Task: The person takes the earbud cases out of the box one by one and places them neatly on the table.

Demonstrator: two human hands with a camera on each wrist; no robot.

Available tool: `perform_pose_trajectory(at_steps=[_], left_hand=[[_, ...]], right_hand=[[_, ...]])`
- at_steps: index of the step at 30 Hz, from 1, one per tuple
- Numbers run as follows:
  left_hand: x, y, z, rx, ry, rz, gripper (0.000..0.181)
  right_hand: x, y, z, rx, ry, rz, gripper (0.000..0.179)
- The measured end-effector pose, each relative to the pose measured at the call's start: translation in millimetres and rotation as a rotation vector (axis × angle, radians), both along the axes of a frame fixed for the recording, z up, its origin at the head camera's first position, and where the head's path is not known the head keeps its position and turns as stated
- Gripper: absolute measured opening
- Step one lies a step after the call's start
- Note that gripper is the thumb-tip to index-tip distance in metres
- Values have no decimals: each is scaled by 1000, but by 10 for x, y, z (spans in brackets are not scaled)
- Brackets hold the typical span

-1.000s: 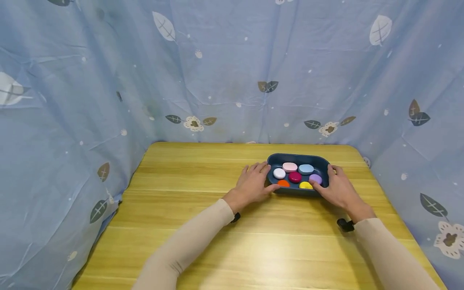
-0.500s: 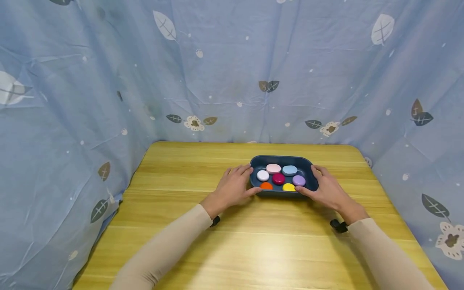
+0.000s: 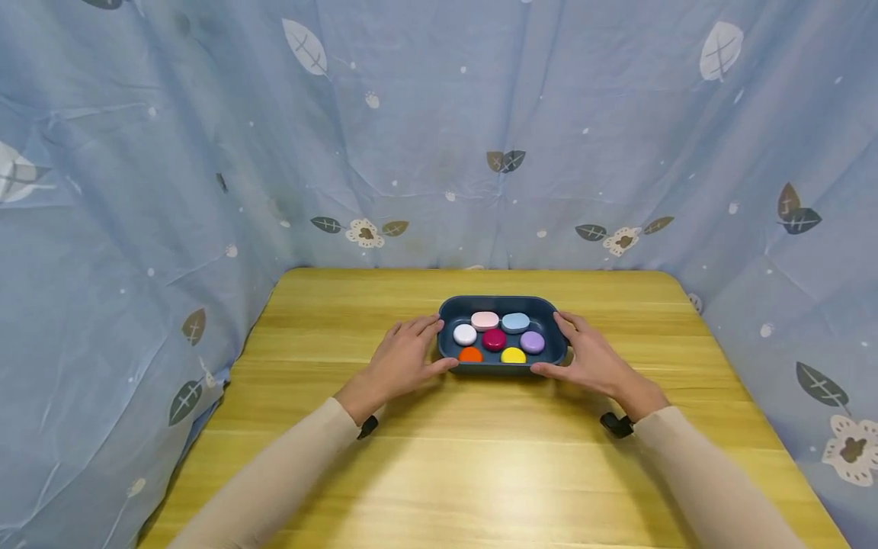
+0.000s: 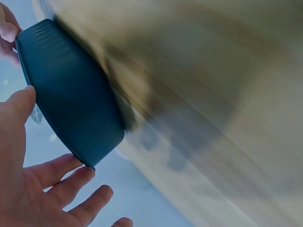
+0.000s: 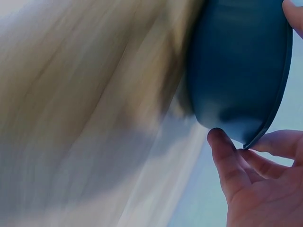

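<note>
A dark blue, rounded rectangular tray (image 3: pixel 503 367) sits between my two hands. Inside lie several small glossy rounded pieces: pink (image 3: pixel 485 321), light blue (image 3: pixel 516 323), white (image 3: pixel 464 335), crimson (image 3: pixel 494 339), purple (image 3: pixel 532 342), orange (image 3: pixel 469 354) and yellow (image 3: pixel 513 355). My left hand (image 3: pixel 398 358) grips the tray's left end, thumb on the near rim. At the right end, my right hand (image 3: pixel 598 362) holds it likewise. Both wrist views show the tray's outer wall (image 4: pixel 71 90) with fingertips at its rim; whether its base touches the table I cannot tell.
The wood-grain table (image 3: pixel 439 473) extends around the tray. A blue curtain with leaves and flowers (image 3: pixel 439 152) hangs behind the far edge and along both sides. Each wrist wears a black camera mount (image 3: pixel 616 425).
Both hands have carried or slid the tray leftward across the table, from the right side to near the middle. The pieces inside keep their arrangement.
</note>
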State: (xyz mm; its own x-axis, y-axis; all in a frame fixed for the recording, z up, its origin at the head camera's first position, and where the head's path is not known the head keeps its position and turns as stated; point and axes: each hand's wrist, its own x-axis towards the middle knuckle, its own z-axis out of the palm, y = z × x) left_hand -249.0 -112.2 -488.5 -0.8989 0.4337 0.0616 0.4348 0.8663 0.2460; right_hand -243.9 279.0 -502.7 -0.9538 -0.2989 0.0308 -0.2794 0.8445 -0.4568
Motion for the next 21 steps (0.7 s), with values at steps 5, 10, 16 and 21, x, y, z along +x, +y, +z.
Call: perform_pose_trajectory(at_steps=[5, 10, 16, 21], left_hand=[[25, -160, 9, -2, 7, 6, 90], [63, -300, 16, -12, 17, -1, 90], [86, -424, 27, -15, 7, -4, 91], [92, -494, 27, -5, -10, -2, 92]], right_hand=[[6, -129, 8, -17, 0, 28, 127], [10, -231, 8, -39, 6, 49, 125], [3, -271, -5, -50, 18, 65, 121], [-13, -296, -22, -57, 30, 83, 120]])
